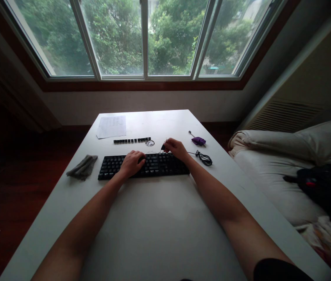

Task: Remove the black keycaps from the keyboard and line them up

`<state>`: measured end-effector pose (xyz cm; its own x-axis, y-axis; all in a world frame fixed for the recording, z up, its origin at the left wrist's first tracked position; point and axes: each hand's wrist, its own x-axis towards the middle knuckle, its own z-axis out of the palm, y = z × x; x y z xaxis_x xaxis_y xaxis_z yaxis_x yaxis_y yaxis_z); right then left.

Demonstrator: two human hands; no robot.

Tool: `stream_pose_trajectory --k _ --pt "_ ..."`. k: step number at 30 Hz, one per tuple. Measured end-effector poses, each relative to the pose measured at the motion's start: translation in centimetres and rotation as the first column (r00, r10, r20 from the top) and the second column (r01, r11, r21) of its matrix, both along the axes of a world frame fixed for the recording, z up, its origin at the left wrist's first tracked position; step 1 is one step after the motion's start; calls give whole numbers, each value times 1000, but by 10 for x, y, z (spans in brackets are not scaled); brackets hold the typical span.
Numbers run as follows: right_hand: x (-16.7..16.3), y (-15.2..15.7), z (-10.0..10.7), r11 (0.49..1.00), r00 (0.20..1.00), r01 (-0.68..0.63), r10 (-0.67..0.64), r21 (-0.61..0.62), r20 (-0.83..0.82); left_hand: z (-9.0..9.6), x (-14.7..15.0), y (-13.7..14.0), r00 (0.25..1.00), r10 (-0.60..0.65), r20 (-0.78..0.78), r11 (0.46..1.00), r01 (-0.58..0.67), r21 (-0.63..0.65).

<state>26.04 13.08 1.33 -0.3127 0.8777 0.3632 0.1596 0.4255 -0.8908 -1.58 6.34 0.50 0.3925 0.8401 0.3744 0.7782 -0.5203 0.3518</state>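
Note:
A black keyboard [165, 164] lies across the white table. My left hand [132, 162] rests palm down on its left-middle keys, fingers stretched over them. Above the keyboard's back edge, my right hand [176, 148] is closed in a pinch. A small black keycap [163, 147] shows at its fingertips, with thin wire-like lines beside it too fine to make out. Behind the keyboard runs a row of black keycaps [131, 140]. At the row's right end lies a round, clear or shiny object [150, 143].
A printed paper sheet [111, 126] lies at the table's back left. Left of the keyboard is a folded grey cloth [82, 167]. To the right are a coiled black cable [204, 158] and a purple item [198, 141] with a thin stick. A bed [271, 171] stands beyond the right edge.

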Motion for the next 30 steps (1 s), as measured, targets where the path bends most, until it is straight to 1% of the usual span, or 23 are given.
stream_pose_trajectory --k 5,10,13,17,21,26,30 --pt "2 6 -6 999 996 -38 35 -31 -83 0 0 0 1000 -2 16 1000 2 13" --pt "7 7 -4 995 984 46 -60 -85 -169 -1 -1 0 1000 -11 19 1000 11 24" --pt "5 4 1 994 983 56 -71 -89 -169 -2 -2 1 1000 -18 23 999 17 32" --pt "-9 -7 7 996 982 48 -61 -74 -181 -3 -1 1 999 -24 35 999 22 44" --pt "-29 -22 10 996 971 92 -91 -4 -220 -1 -1 0 997 -25 73 998 21 62" --pt "-50 -42 11 995 982 94 -87 34 -168 3 -1 -3 989 -35 143 996 23 81" --pt "-59 -54 14 995 988 85 -78 50 -133 6 -1 -4 988 -41 149 996 29 78"
